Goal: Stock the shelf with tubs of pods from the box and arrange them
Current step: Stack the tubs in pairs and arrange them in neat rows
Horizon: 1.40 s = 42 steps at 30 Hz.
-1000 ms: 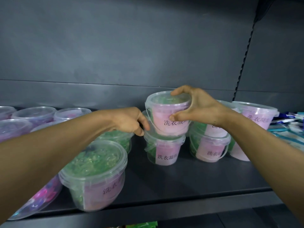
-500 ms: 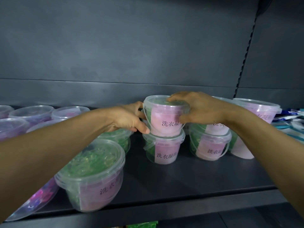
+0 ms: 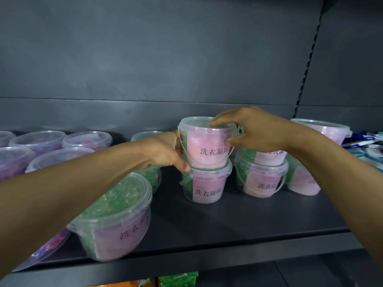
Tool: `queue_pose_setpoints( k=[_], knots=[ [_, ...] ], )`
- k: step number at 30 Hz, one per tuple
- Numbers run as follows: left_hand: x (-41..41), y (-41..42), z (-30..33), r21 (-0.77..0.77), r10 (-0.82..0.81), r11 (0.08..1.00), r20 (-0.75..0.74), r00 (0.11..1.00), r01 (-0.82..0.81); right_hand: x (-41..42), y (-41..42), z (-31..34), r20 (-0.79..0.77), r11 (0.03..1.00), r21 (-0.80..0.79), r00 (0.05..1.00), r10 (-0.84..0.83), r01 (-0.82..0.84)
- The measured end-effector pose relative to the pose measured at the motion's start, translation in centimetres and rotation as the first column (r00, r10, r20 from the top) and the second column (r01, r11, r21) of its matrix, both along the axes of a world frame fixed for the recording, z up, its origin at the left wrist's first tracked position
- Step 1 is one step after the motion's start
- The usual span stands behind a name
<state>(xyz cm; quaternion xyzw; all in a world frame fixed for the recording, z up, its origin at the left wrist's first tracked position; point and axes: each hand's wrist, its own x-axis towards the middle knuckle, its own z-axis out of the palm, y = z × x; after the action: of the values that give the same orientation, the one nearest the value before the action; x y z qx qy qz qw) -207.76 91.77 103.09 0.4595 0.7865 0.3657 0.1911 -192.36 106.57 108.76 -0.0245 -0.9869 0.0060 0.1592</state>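
Head view: a dark shelf (image 3: 259, 224) with clear tubs of pods; both hands meet at a two-high stack just right of the middle.
Top tub (image 3: 207, 145): sits on the lid of the lower tub (image 3: 204, 187), pink label facing near; it looks seated and nearly square over the one beneath, so I judge this to be the settling or aligning step, not a carry.
Why stacked: a second stack (image 3: 262, 175) stands just to the right, also with its labels turned to the near side, so the person appears to be building matching columns with labels readable from the aisle.
Right hand (image 3: 259, 131): comes in from the right, arched over the top tub; fingertips rest on the lid, thumb presses the near right wall. It grips the tub from above and the side, which would suit turning it or holding it steady.
Left hand (image 3: 165, 151): reaches from the near left; fingers curl round the far left side of the top tub, thumb pointing down to the seam between the two tubs. It holds the tub's left wall, bracing against the right hand.
Arms: both forearms stretched forward, wrists roughly level with the top tub.
Other tubs: a green tub (image 3: 116, 216) at the near left edge; purple tubs (image 3: 51, 146) further left.
Far right: a tall tub (image 3: 323, 131), then blue packets (image 3: 364, 148).
Box: not in view.
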Motion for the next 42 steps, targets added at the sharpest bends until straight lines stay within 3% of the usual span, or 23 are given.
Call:
queue_pose_setpoints(
  k=[7, 31, 37, 42],
  knots=[
    [0.1, 0.2, -0.3, -0.017, 0.045, 0.999, -0.067, 0.997, -0.046, 0.2, 1.0, -0.3, -0.038, 1.000, -0.012, 0.999, 0.015, -0.016],
    [0.4, 0.1, 0.0, 0.024, 0.035, 0.999, 0.129, 0.991, -0.038, 0.5, 1.2, -0.6, -0.052, 0.998, 0.033, 0.997, 0.060, -0.058],
    [0.3, 0.6, -0.2, -0.056, 0.177, 0.983, 0.081, 0.981, -0.173, 1.0, 0.7, -0.3, -0.051, 0.997, 0.055, 0.998, 0.047, -0.044],
    [1.6, 0.9, -0.2, -0.158, 0.277, 0.957, 0.225, 0.934, -0.245, 1.2, 0.4, -0.1, -0.097, 0.998, 0.060, 0.994, 0.041, -0.035]
  ],
)
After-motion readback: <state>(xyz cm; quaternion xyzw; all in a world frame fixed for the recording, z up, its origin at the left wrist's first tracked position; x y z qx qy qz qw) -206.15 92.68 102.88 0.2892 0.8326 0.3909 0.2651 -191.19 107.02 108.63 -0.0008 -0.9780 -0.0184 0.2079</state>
